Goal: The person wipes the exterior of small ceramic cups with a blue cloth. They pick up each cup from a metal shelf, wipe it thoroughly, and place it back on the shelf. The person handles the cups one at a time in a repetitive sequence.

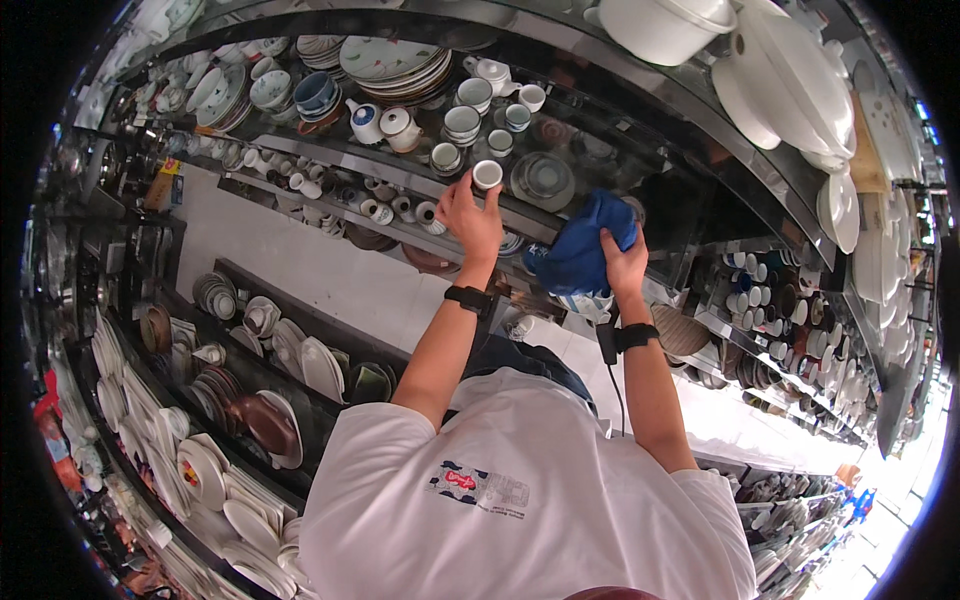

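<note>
My left hand [474,221] grips a small white cup [487,174] between thumb and fingers at the front edge of a dark shelf [540,217]. My right hand [626,259] is closed on a bunched blue cloth [581,251], which hangs over the shelf edge. Just beyond the cloth shows part of a small round piece [636,208], mostly hidden. Between the hands, farther in, lies a stack of clear glass plates [543,182]. Close to the held cup stand a small cup [500,141] and some stacked bowls [445,157].
A white lidded teapot [400,129], a blue-lidded pot [365,122] and stacked plates [395,67] share the shelf. Large white pots [667,26] overhang from the upper shelf. Vases [376,212] stand lower down. Behind, at left, are racks of plates [322,367]. A cable [619,397] hangs from my right wrist.
</note>
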`<state>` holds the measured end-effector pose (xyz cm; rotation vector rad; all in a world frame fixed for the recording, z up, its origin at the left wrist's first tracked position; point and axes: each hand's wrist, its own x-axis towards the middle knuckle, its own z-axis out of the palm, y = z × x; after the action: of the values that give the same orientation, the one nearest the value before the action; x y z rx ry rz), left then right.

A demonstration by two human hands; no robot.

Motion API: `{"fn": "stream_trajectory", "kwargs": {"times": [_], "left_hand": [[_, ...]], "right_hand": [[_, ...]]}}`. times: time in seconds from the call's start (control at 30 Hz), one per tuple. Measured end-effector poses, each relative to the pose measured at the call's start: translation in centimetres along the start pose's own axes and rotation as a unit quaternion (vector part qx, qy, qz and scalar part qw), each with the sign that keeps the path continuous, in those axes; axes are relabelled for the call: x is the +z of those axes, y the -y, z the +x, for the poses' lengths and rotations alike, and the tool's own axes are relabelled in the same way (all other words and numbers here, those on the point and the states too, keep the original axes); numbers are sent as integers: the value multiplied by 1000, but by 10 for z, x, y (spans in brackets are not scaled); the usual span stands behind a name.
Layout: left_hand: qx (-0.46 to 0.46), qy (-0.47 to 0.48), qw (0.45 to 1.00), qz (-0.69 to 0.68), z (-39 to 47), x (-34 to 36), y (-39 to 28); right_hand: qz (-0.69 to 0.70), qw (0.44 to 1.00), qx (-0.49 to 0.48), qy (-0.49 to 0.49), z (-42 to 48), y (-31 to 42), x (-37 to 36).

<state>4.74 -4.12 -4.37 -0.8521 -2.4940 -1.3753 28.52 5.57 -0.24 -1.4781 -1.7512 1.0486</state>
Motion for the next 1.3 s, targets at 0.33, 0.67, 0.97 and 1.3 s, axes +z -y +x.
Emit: {"fn": "stream_trajectory", "kwargs": {"times": [0.33,0.67,0.97,1.3], "left_hand": [[20,-5,998,51,-5,4,-3],[-1,11,998,66,3,-3,-11],[-9,10,997,82,4,0,-4],[6,-2,998,67,2,-1,1]], "right_hand": [[-20,999,-29,11,2,-3,-8],[-2,999,-26,27,-4,7,-16],[2,999,-38,25,-1,-3,-14],[-2,999,-36,5,-1,1,-11]]}}
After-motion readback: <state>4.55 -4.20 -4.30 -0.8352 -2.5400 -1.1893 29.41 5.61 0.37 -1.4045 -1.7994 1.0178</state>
